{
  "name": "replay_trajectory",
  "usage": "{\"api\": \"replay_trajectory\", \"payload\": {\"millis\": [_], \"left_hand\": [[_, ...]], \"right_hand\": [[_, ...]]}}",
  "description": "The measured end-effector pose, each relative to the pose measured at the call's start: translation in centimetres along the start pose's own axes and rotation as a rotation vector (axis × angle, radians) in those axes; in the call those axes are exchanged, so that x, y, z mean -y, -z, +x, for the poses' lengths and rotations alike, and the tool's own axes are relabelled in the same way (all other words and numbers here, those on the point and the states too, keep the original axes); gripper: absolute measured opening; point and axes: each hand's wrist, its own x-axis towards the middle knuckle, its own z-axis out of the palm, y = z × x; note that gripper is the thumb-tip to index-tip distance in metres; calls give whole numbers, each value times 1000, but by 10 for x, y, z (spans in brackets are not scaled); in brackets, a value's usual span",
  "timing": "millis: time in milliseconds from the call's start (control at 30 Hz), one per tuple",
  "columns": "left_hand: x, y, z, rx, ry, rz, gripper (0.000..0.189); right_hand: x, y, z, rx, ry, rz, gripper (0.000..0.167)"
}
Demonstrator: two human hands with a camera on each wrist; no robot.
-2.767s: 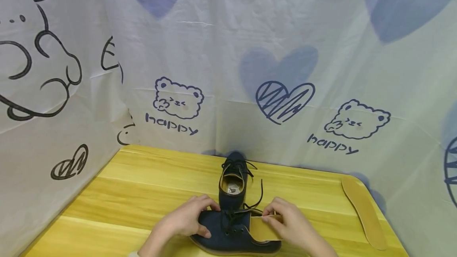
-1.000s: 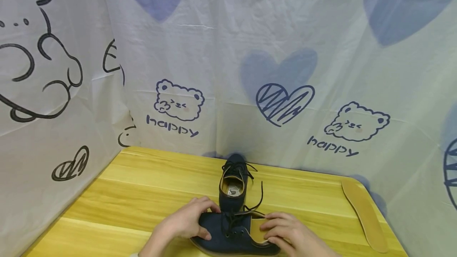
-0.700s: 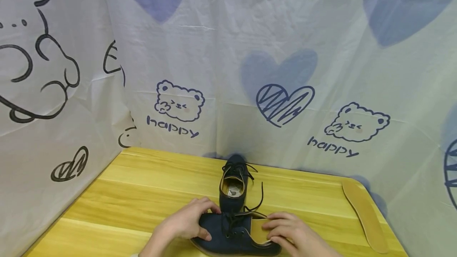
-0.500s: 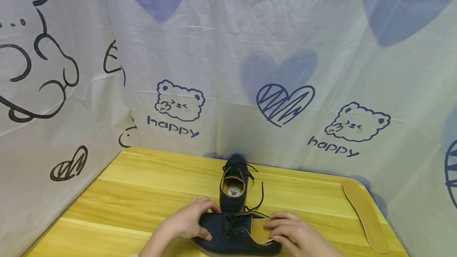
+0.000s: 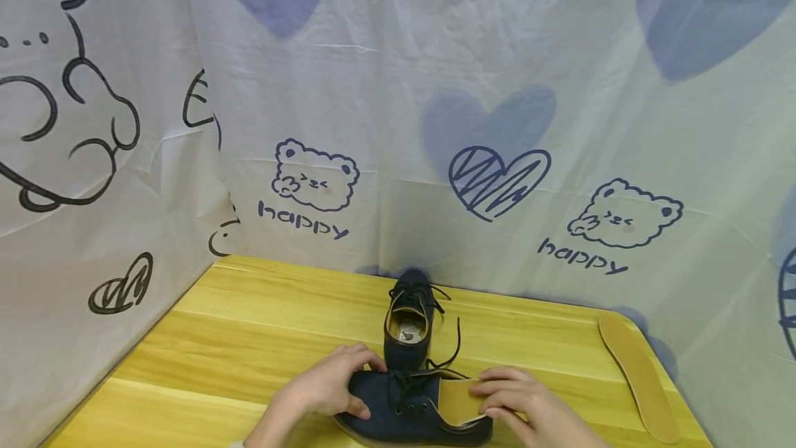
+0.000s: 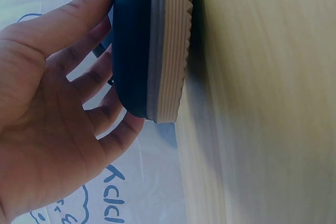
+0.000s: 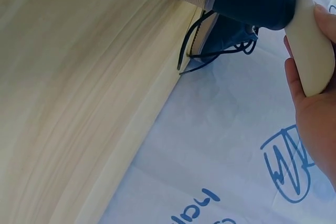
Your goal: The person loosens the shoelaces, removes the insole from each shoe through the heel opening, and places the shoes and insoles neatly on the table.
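A dark navy lace-up shoe lies sideways at the table's front, toe to the left. My left hand grips its toe, thumb on the near side and fingers on the far side. A tan insole sits partly inside the shoe's opening. My right hand holds the insole's heel end. In the right wrist view the insole's pale underside sticks out past the shoe's heel, between thumb and fingers. The insole's front end is hidden inside the shoe.
A matching shoe stands behind, toe toward the back cloth, heel close to the first shoe. A second tan insole lies along the table's right edge. A loose black lace trails between. Printed cloth walls the back and left of the table.
My right hand first pinched the insole, then laid its fingers over it. Since then it has shifted slightly right, and the insole's heel edge now shows above the shoe's rim. My left hand stays put.
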Motion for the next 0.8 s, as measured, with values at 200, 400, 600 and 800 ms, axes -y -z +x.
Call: {"api": "replay_trajectory", "payload": {"millis": [200, 400, 600, 800], "left_hand": [[2, 0, 0, 0, -4, 0, 56], [2, 0, 1, 3, -9, -2, 56], [2, 1, 1, 1, -8, 2, 56], [0, 1, 0, -3, -9, 12, 57]], "right_hand": [[-1, 6, -5, 9, -68, 58, 22], [-4, 10, -11, -43, -22, 81, 28], [-7, 14, -16, -93, 10, 78, 34], [-7, 20, -20, -92, -23, 107, 35]]}}
